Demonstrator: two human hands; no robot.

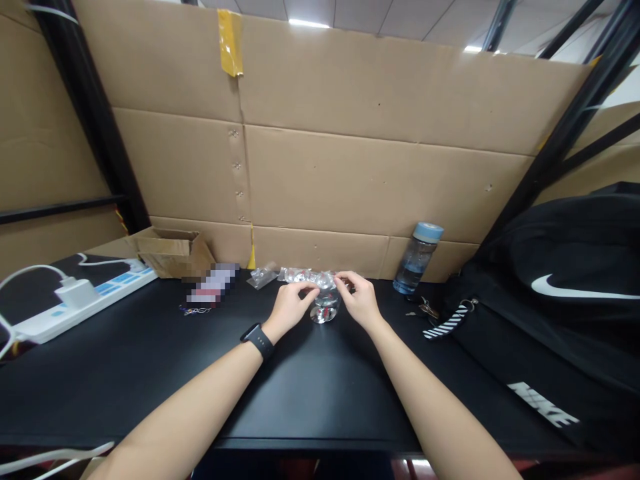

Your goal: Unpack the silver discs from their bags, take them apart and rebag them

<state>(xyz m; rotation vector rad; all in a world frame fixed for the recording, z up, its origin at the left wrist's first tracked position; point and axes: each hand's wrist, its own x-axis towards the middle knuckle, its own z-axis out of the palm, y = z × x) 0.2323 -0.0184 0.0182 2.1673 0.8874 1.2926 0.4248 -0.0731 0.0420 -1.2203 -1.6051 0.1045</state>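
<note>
Near the back middle of the desk, my left hand (291, 308) and my right hand (362, 303) face each other with fingers pinched. Between them is a clear, shiny plastic packet (327, 293), its edges at my fingertips. A round silvery piece with a red mark (323, 315) shows at its lower end, close to the desk top. Just behind, more shiny silvery pieces in clear wrap (299, 275) lie in a row. To their left rests a crumpled clear plastic bag (263, 275). A black watch (257, 340) is on my left wrist. Glare hides the packet's finer details.
On the left are a white power strip (95, 301) with a plugged-in charger, an open cardboard box (175, 252) and a blurred-out item (214, 285). A blue-lidded water bottle (418, 259), keys (425, 308) and a black backpack (565, 320) stand right. Cardboard (320, 173) walls the back.
</note>
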